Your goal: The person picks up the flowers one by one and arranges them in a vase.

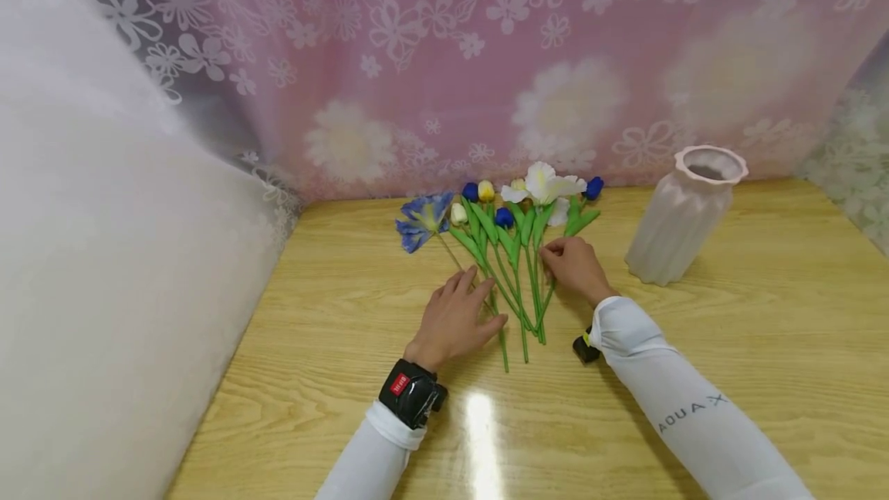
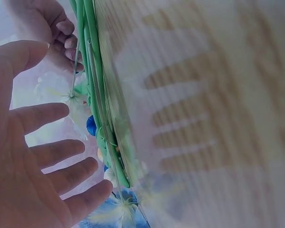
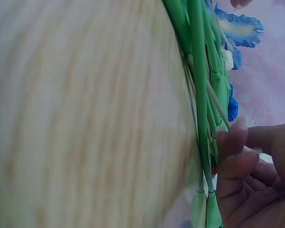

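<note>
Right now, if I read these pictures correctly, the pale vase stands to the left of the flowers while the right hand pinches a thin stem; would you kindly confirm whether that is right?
Not quite: the pale vase stands to the right of the flowers, as the head view shows. The right hand does pinch a thin stem.
</note>
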